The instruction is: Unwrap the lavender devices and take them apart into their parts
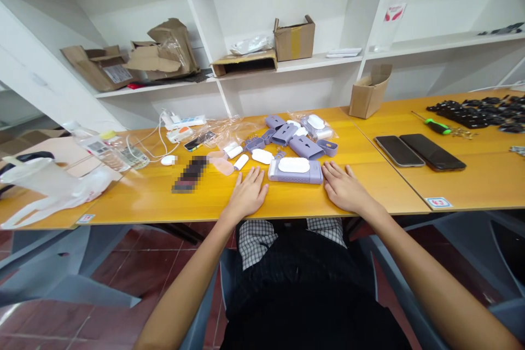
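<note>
My left hand [248, 192] lies flat on the wooden table [287, 202] with its fingers stretched forward, holding nothing. Flat on the other side rests my right hand [343, 186], fingers spread, its fingertips close to the right end of a purple and white device [296, 170]. That device lies on its side between both hands, a white oval part facing up. Behind it are several loose purple housings [305, 147], purple ring-shaped pieces [328, 147] and white oval pieces [262, 156]. Small white cylinders [241, 162] lie just beyond my left fingertips.
Two dark phones [432, 152], a green-handled screwdriver [437, 126] and many black parts [484, 112] lie at right. At left are a power strip [186, 122] with cables, plastic bottles [123, 149] and a white bag [61, 188]. An open carton [369, 93] stands behind, below shelves.
</note>
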The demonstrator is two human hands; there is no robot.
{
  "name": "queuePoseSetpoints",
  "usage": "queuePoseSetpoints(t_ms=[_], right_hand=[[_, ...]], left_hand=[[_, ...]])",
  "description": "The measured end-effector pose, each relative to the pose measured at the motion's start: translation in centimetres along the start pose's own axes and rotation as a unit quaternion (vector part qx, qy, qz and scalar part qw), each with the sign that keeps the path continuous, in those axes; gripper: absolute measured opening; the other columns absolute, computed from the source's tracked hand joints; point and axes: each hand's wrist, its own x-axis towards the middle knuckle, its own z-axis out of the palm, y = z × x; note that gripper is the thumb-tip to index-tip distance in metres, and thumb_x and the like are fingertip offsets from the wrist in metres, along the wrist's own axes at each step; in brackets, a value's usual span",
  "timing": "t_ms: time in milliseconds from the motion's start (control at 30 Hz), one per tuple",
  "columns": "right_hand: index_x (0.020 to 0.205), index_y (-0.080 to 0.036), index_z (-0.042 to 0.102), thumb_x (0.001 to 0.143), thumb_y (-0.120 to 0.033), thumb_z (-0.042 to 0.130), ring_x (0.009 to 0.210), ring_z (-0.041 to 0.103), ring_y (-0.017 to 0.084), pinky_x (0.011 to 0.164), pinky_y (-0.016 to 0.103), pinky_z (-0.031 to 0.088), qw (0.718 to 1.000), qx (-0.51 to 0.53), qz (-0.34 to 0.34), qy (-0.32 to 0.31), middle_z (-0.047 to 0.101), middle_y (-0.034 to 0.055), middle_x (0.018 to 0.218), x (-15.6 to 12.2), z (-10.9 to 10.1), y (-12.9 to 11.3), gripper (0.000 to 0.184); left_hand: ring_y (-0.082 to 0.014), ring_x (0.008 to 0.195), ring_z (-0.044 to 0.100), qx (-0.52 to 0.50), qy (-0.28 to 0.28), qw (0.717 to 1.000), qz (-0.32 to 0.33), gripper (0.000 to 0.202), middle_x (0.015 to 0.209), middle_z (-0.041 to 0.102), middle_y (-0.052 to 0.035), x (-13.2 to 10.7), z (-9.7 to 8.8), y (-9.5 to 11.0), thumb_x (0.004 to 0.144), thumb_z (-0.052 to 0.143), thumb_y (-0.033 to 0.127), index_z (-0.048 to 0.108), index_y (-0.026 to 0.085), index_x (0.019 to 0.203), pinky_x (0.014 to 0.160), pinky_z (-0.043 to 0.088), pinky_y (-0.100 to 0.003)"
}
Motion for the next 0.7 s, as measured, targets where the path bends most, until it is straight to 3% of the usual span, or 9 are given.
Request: queuePoseSetpoints(t_ms=[400, 533, 700], right_hand=[[0.164, -0.006, 0.043, 0.106, -0.029, 0.029, 0.162, 0.034, 0.037, 0.129, 0.07, 0.025, 1.0, 0.003, -0.001, -0.004, 0.039, 0.019, 0.172, 0.0, -0.13, -0.17, 0.064], [0.163, -0.009, 0.045, 0.106, -0.029, 0.03, 0.161, 0.036, 0.038, 0.128, 0.071, 0.027, 1.0, 0.004, -0.003, 0.006, 0.04, 0.0187, 0.172, -0.05, -0.21, -0.25, 0.063], [0.161, -0.005, 0.046, 0.104, -0.028, 0.032, 0.159, 0.04, 0.036, 0.13, 0.065, 0.027, 0.999, 0.006, 0.02, 0.035, 0.044, 0.0209, 0.169, -0.07, 0.17, -0.48, 0.063]], left_hand=[[-0.034, 0.166, 0.024, 0.01, -0.012, 1.0, 0.016, 0.064, 0.175, 0.03, -0.0218, 0.0, -0.11, 0.01, 0.109, 0.035, 0.04, 0.036, 0.01, 0.166, 0.135, 0.016, -0.063], [-0.0342, 0.166, 0.024, -0.011, -0.008, 1.0, 0.027, 0.063, 0.176, 0.03, -0.0157, -0.2, -0.29, -0.01, 0.11, 0.036, 0.039, 0.031, 0.018, 0.169, 0.134, 0.016, -0.066], [-0.0325, 0.166, 0.028, -0.022, 0.001, 0.999, 0.036, 0.058, 0.175, 0.035, -0.0141, -0.5, -0.71, 0.11, 0.109, 0.038, 0.037, 0.039, 0.023, 0.166, 0.133, 0.018, -0.067]])
